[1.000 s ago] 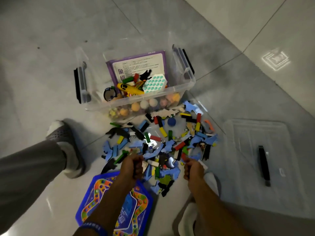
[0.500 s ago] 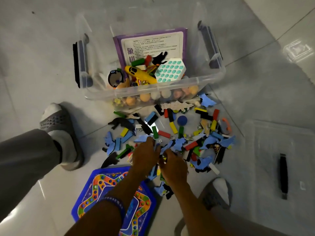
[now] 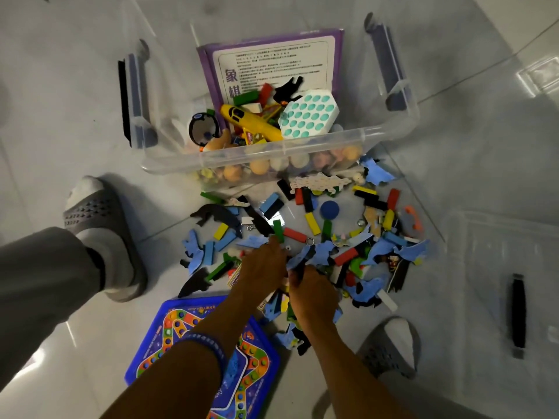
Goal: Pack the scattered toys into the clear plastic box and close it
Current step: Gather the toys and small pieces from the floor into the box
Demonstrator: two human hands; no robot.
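Note:
A clear plastic box (image 3: 266,154) stands open on the floor, holding a purple booklet (image 3: 272,62), a yellow toy (image 3: 251,124), a teal-dotted white pad (image 3: 308,117) and several balls. In front of it lies a heap of scattered toys (image 3: 332,234): coloured blocks, blue and black foam animal shapes, a blue disc (image 3: 329,209). My left hand (image 3: 263,269) and my right hand (image 3: 314,294) sit side by side on the near part of the heap, fingers curled around blue foam pieces and blocks. What lies under the palms is hidden.
The clear lid (image 3: 502,285) with a black handle lies on the floor to the right. A blue board-game tray (image 3: 169,334) lies under my left forearm. My slippered feet stand left (image 3: 99,234) and near right (image 3: 390,346) of the heap.
Both hands came together from apart at the near edge of the heap and now gather pieces in its middle. The view has moved closer to the box.

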